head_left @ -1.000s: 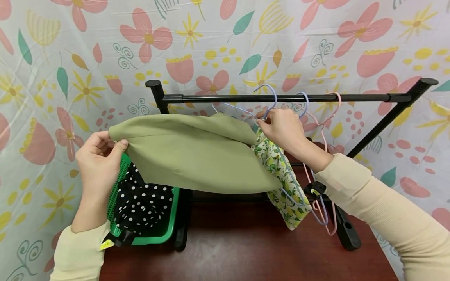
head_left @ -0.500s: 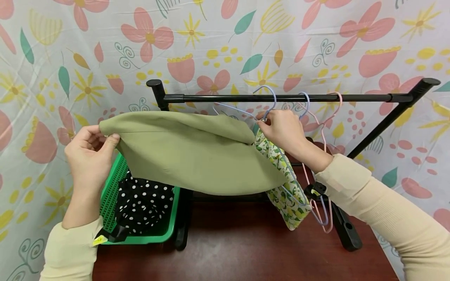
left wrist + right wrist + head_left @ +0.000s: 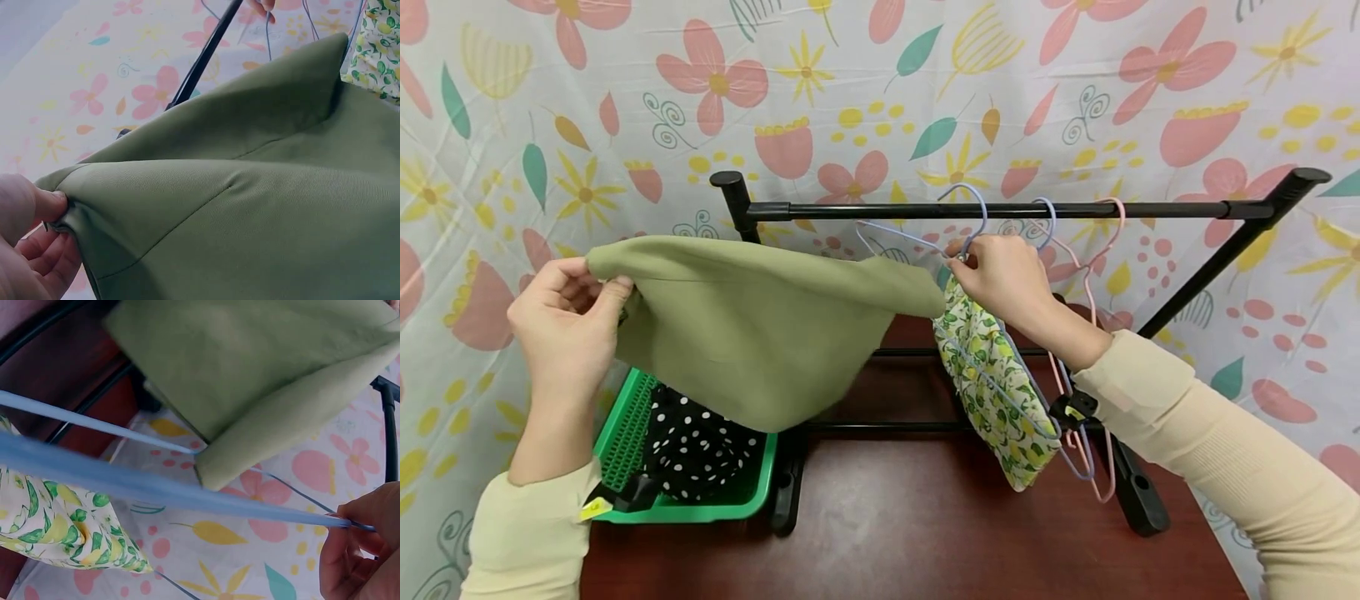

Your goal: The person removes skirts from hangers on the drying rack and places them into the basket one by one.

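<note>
- Across the whole view from nine through twelve to three o'clock, a flower-print backdrop (image 3: 835, 83) stands behind everything.
- At six o'clock lies the reddish-brown bench (image 3: 910, 517).
- Toward twelve, the black rack (image 3: 865, 211) runs its rail crosswise; the hooks on it would probably slide if tugged.
- From nine o'clock to just past the centre stretches the green garment (image 3: 760, 333), its right end crossing the held hanger. Whether it is threaded through or merely laid over, I cannot tell; if laid over, a pull toward nine would likely drag it off.
- At eight sits the green basket (image 3: 722, 508), where a dropped garment might partly land.
- Toward two, the blue hanger (image 3: 125, 478) hooks over the rail; uneven pull on it could twist it.
- At four hangs the lemon-print cloth (image 3: 1015, 454), a blue bar crossing its face, a likely place to snag.
- Inside the basket lies the polka-dot cloth (image 3: 700, 454).
- Near nine, the left grip (image 3: 568, 333) pinches the garment's edge; such a small hold could slip.
- Near two-thirty, the right grip (image 3: 1003, 271) pinches the hanger below its hook; loosening could let it swing.
</note>
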Demonstrator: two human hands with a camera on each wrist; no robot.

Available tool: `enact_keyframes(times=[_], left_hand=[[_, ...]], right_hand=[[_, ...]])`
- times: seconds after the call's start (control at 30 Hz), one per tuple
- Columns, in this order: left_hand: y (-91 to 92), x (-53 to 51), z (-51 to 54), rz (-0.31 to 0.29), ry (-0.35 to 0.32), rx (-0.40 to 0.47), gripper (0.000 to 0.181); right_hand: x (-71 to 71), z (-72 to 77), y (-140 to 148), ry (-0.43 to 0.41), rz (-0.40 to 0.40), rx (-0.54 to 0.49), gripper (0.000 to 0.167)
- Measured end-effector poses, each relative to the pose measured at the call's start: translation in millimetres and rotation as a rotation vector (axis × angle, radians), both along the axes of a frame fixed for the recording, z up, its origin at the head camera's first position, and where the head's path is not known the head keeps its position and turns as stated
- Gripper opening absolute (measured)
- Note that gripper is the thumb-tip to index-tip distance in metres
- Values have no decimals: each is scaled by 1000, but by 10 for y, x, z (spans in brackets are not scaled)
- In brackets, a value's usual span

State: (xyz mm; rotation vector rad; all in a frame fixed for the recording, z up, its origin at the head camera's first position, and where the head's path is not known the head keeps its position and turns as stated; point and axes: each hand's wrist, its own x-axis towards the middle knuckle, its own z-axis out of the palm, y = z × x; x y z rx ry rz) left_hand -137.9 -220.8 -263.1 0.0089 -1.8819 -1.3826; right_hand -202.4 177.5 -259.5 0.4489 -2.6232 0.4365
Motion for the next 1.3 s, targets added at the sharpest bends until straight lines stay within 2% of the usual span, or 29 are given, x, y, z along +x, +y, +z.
enact_keyframes(times=[0.1,0.27,0.5,0.6,0.83,0.97,1.0,1.03,1.13,1.2,1.23,1.3], left_hand=[[-49,14,10,2,-1,59,15],[-155,44,10,-10,19,213,16],[-358,81,13,120,-58,231,17],[-479,100,0,138,-76,306,16],[-721,121,-83,101,-52,538,18],[-842,126,-104,150,-125,609,22],[-914,102,-134,164,-144,627,25],[-1035,63,-212,158,-148,623,28],[-1453,-96,-499,137,-146,607,40],[-1719,-203,-707,111,-123,576,48],[-1798,-232,-766,104,-113,566,49],[-1831,-247,-769,121,-114,577,48]], right_hand=[[3,4,9,13,-10,9,42],[-3,32,19,26,-14,14,42],[-13,51,41,44,-34,16,40],[-11,49,51,44,-41,20,42],[-10,42,60,46,-45,14,38],[-10,45,68,42,-49,15,36],[-9,47,70,42,-48,16,36],[-7,48,73,42,-47,16,37],[-4,54,79,47,-41,14,37],[-3,57,81,49,-40,15,40],[-3,58,82,50,-39,14,40],[-3,60,85,49,-37,12,40]])
